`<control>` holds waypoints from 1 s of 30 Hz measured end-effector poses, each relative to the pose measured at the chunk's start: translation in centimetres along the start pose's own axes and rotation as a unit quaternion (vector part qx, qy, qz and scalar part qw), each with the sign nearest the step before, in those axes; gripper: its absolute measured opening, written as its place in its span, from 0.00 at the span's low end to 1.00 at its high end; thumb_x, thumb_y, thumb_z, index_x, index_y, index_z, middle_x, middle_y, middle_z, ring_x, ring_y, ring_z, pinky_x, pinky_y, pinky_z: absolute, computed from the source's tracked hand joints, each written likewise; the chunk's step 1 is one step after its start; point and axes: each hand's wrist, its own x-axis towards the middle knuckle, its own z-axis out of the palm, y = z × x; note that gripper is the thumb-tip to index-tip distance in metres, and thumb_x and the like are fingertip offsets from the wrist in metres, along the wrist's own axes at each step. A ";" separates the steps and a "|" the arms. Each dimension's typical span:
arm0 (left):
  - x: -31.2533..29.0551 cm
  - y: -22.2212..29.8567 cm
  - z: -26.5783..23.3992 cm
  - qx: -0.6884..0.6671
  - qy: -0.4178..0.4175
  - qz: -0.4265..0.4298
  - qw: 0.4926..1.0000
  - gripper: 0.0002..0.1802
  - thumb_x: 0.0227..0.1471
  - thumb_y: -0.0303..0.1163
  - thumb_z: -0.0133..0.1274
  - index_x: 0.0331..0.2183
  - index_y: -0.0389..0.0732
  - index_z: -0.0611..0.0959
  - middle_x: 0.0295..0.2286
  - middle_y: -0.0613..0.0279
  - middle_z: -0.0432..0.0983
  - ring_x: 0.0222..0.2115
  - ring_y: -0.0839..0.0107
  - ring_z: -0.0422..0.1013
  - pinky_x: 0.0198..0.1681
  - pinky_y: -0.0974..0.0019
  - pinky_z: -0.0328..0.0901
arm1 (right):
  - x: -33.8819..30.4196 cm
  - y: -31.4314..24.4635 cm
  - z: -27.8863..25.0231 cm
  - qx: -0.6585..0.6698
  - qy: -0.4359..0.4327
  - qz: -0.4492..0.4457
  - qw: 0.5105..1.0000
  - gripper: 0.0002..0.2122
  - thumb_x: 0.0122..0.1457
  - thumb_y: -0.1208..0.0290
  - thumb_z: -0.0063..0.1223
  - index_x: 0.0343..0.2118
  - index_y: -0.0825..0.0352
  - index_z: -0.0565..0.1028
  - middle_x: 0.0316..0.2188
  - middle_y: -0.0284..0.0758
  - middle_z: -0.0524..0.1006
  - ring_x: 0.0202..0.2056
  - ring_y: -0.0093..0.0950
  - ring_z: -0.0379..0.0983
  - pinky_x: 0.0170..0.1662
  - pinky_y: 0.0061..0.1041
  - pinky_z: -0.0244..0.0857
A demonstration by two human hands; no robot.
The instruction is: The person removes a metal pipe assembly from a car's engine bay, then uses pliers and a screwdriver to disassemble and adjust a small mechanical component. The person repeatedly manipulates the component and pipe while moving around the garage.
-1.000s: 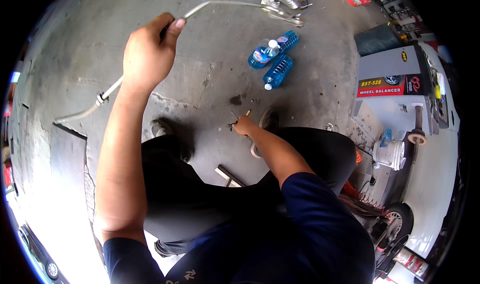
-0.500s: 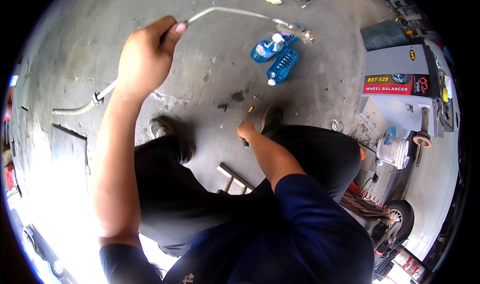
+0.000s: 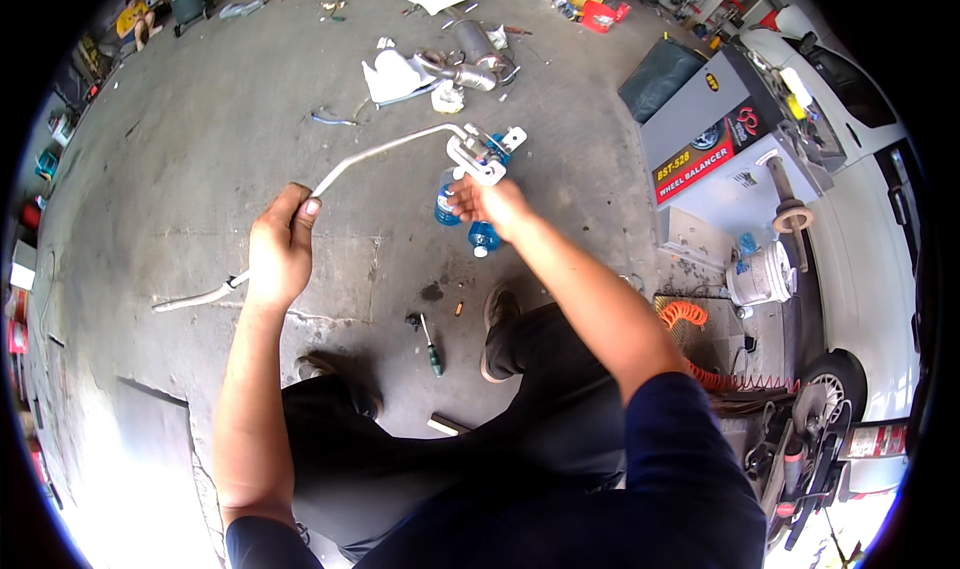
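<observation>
My left hand is closed around a bent metal pipe, raised above the floor. The pipe's pale tail end sticks out beyond the wrist on the left. At its far right end sits a metal bracket with tabs and fittings. Just below that bracket is my right hand, its fingers apart and slightly bent; whether it touches the bracket is hard to tell. A screwdriver with a green handle lies on the floor between my feet. Bottles of blue liquid stand behind my right hand, partly hidden.
Exhaust parts and white wrapping lie farther out. A grey wheel balancer stands on the right beside a white car. Near it are a white bucket and an orange coiled hose. A person sits far left.
My right hand has let go of the screwdriver and risen from the floor to the pipe's bracket end. My left hand, still holding the pipe, sits lower in view. The view now reaches farther across the floor.
</observation>
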 end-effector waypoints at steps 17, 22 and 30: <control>-3.8 7.4 1.7 -0.064 0.008 0.094 0.993 0.09 0.55 0.18 0.64 0.31 0.35 0.77 0.26 0.56 0.75 0.27 0.60 0.71 0.34 0.62 0.67 | -19.6 -10.5 2.2 0.181 -0.142 -0.294 0.928 0.33 0.71 0.44 0.46 0.63 0.72 0.72 0.56 0.53 0.78 0.51 0.38 0.77 0.54 0.40 0.70; -4.5 6.9 2.9 -0.120 -0.119 0.042 0.985 0.13 0.55 0.27 0.69 0.35 0.37 0.78 0.24 0.61 0.74 0.26 0.69 0.69 0.33 0.64 0.67 | -18.2 -9.7 2.6 0.151 -0.047 -0.299 0.941 0.25 0.75 0.51 0.47 0.55 0.73 0.75 0.42 0.46 0.83 0.36 0.33 0.82 0.42 0.35 0.77; -3.5 11.6 4.9 -0.302 -0.092 -0.045 0.948 0.38 0.64 0.59 0.58 0.58 0.37 0.71 0.32 0.68 0.76 0.31 0.78 0.68 0.37 0.69 0.66 | -19.0 -6.8 8.6 0.016 -0.073 -0.323 0.943 0.16 0.75 0.59 0.50 0.44 0.71 0.77 0.33 0.35 0.81 0.31 0.23 0.79 0.37 0.24 0.73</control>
